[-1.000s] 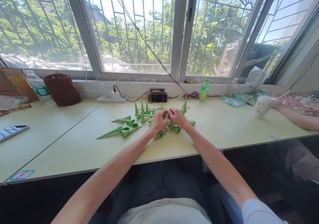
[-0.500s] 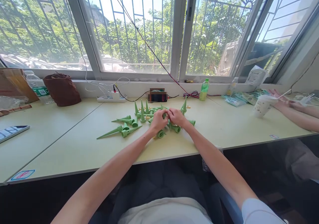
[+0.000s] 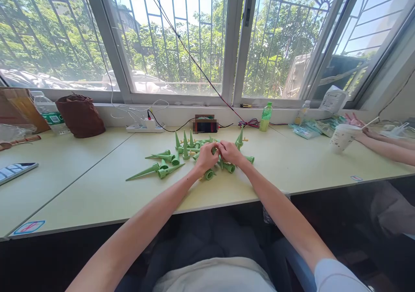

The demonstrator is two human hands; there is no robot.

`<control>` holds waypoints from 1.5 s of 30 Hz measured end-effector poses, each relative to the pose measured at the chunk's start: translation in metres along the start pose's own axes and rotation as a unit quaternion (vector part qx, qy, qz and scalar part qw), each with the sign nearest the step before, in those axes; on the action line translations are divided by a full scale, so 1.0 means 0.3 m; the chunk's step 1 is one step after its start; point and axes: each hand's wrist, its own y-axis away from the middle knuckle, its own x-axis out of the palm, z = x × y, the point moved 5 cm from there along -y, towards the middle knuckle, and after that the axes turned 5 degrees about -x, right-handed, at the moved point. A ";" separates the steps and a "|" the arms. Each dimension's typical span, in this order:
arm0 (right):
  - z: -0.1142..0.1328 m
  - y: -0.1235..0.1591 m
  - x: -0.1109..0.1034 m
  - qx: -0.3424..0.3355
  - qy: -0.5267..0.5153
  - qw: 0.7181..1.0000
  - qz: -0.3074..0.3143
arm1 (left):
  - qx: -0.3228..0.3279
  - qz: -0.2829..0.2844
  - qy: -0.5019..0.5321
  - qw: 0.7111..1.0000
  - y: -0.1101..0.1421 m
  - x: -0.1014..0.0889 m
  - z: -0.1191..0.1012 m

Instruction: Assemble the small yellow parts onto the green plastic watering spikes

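My left hand (image 3: 207,156) and my right hand (image 3: 228,152) meet over a pile of green plastic watering spikes, fingertips pinched together. Between them a green spike (image 3: 221,162) points downward; the fingers cover its upper part. Open threaded ends of other spikes, such as the near spike (image 3: 209,174) and the one beside it (image 3: 229,168), face me just below the hands. To the left, several spikes lie on their sides, among them a long spike (image 3: 142,172). A few stand upright behind, including one spike (image 3: 185,145) and another spike (image 3: 240,138) on the right.
The pale table (image 3: 106,192) runs below the window. Along the back are a brown bag (image 3: 80,115), a power strip (image 3: 145,128), a dark boxy device (image 3: 205,125) and a green bottle (image 3: 266,117). At right stands a white cup (image 3: 343,138) near another person's arm (image 3: 389,147). A phone (image 3: 17,172) lies left.
My hands stay pinched together in the same place over the spikes. At the far right, the other person's hands and arms have shifted slightly.
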 end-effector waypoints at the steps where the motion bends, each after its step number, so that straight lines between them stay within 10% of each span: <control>1: 0.000 0.000 0.000 0.001 0.001 1.000 0.001 | 0.002 -0.001 0.001 1.000 0.000 0.000 -0.001; 45: 0.018 0.008 0.003 -0.004 -0.046 0.999 0.026 | -0.002 -0.006 -0.008 1.000 -0.007 -0.012 -0.003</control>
